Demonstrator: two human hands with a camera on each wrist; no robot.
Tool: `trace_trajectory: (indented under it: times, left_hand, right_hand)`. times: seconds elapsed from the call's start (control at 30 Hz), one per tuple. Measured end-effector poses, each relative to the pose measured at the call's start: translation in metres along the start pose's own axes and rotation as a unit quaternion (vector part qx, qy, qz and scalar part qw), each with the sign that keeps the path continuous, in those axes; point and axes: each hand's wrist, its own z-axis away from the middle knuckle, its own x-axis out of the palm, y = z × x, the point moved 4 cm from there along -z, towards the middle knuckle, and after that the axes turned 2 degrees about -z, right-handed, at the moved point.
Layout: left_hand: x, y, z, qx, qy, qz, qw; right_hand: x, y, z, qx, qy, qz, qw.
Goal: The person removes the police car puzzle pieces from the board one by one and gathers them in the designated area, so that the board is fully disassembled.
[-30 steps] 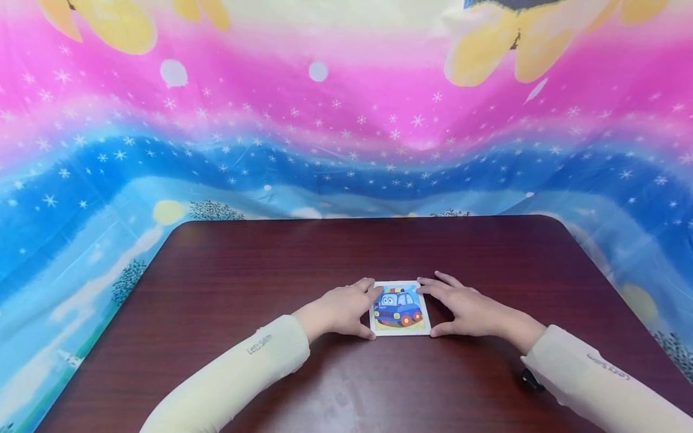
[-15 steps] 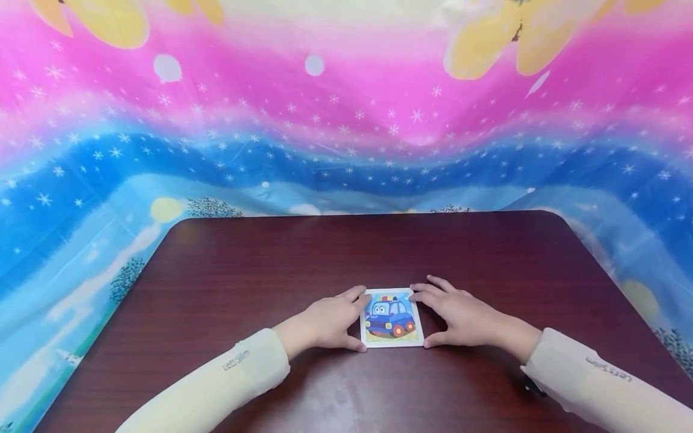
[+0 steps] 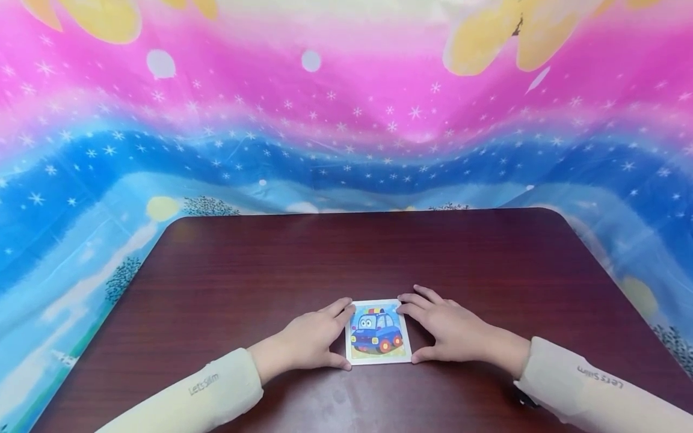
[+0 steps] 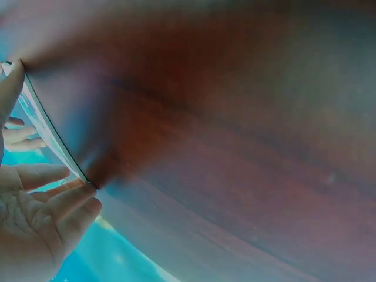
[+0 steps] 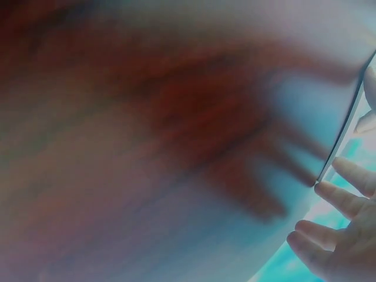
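A square picture board (image 3: 377, 332), white-bordered with a blue cartoon police car on it, lies flat at the table, face up. Along its left side my left hand (image 3: 305, 341) grips it, thumb at the near corner and fingertips at the far corner. The right hand (image 3: 455, 329) holds the opposite side the same way, its other fingers spread apart. In the left wrist view the left hand (image 4: 35, 217) touches the board's thin edge (image 4: 53, 132). In the right wrist view the right hand (image 5: 346, 226) meets the edge too. The board's underside is hidden.
The dark red-brown table (image 3: 260, 258) has rounded far corners and a glossy, reflecting top. Behind it and at both sides hangs a pink and blue cloth (image 3: 346, 120) with snowflakes. Pale sleeves (image 3: 590, 385) cover the forearms; a small dark object shows under the right cuff.
Both hands have brought the picture board nearer to me and a little to the left. They keep the same hold at its sides. The view has shifted slightly.
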Motion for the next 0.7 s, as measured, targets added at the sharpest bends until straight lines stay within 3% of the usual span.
trace_trajectory:
  times: [0.7]
  left_hand:
    - [0.008,-0.004,0.028,-0.005,0.01,0.014,0.9998]
  right_hand:
    - [0.003,-0.029,-0.006,-0.026,0.013,0.038,0.9989]
